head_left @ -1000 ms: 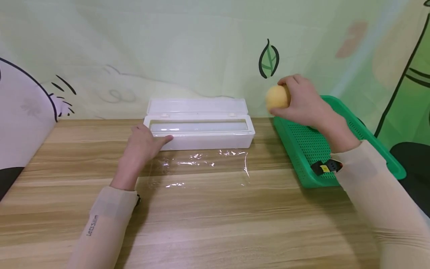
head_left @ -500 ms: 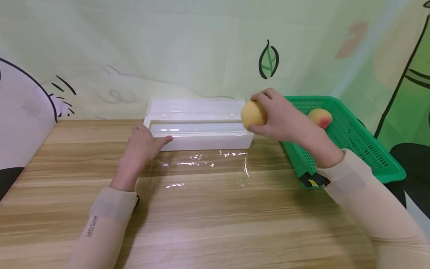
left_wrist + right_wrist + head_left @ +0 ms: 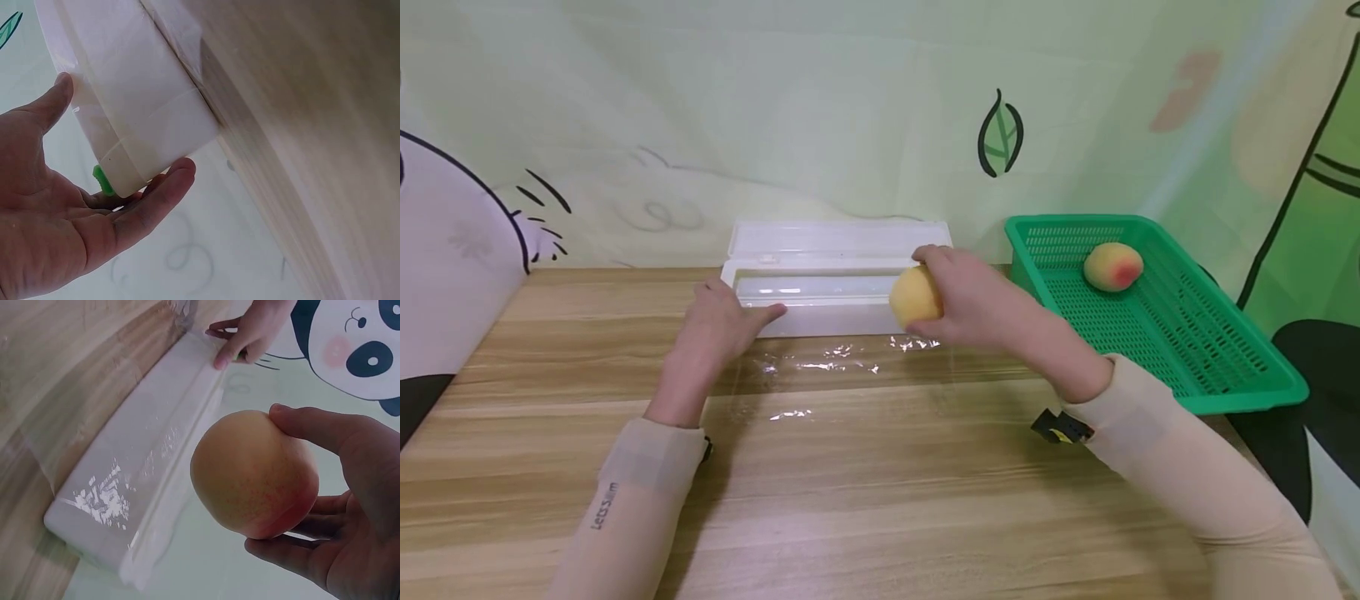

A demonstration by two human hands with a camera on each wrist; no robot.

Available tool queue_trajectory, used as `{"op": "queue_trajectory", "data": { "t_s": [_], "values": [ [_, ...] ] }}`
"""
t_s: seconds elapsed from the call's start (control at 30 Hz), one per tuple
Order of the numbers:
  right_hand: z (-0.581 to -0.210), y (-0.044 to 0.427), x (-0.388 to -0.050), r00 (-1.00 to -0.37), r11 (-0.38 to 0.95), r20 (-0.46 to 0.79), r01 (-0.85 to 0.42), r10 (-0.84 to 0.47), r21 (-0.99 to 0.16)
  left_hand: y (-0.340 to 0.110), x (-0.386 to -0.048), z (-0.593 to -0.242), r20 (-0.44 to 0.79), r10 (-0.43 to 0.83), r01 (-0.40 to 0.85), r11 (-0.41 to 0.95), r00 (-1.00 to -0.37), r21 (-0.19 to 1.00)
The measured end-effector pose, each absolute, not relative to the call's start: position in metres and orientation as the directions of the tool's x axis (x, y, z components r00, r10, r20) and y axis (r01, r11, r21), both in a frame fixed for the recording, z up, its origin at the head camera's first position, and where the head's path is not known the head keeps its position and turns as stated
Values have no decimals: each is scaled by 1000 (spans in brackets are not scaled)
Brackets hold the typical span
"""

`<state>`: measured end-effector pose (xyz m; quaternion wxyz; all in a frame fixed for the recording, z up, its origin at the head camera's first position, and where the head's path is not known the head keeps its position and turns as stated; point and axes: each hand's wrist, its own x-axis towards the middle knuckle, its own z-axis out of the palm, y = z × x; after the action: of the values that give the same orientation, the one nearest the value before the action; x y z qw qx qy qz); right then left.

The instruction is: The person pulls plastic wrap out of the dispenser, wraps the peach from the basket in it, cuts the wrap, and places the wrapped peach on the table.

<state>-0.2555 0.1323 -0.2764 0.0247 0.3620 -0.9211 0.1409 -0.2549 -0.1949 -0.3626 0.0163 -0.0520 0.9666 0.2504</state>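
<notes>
My right hand [image 3: 981,304] holds a yellow peach [image 3: 915,298] above the right front part of a white cling film box [image 3: 827,321]. In the right wrist view the peach [image 3: 250,475] shows a red blush, with the thumb on one side and fingers on the other. My left hand [image 3: 718,321] grips the left end of the box, thumb along its front edge. The left wrist view shows the fingers [image 3: 153,203] round the box end, beside a small green piece [image 3: 102,180]. A sheet of clear cling film [image 3: 842,387] extends from the box over the table.
A green plastic basket [image 3: 1075,220] stands at the right with another peach [image 3: 1112,267] inside. Behind the box its lid [image 3: 838,240] is raised toward a printed cloth backdrop [image 3: 850,108]. The wooden table [image 3: 850,508] stretches toward me.
My right hand has carried the peach left and down from over the basket to the box, uncovering the other peach in the basket. My left hand has stayed at the box end.
</notes>
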Motion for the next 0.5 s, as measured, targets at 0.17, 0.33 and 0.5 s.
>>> {"op": "queue_trajectory", "data": {
  "t_s": [0.17,0.33,0.5],
  "values": [
    [-291,118,-252,-720,690,103,-689,-687,-221,-194,-255,-362,-59,-94,-110,867,-994,485],
    [-308,106,-248,-685,658,90,-722,-723,-215,-195,-254,-362,-64,-98,-117,865,-993,488],
    [-319,92,-244,-672,648,50,-728,-738,-223,-195,-253,-361,-62,-94,-112,866,-994,487]
  ]
}}
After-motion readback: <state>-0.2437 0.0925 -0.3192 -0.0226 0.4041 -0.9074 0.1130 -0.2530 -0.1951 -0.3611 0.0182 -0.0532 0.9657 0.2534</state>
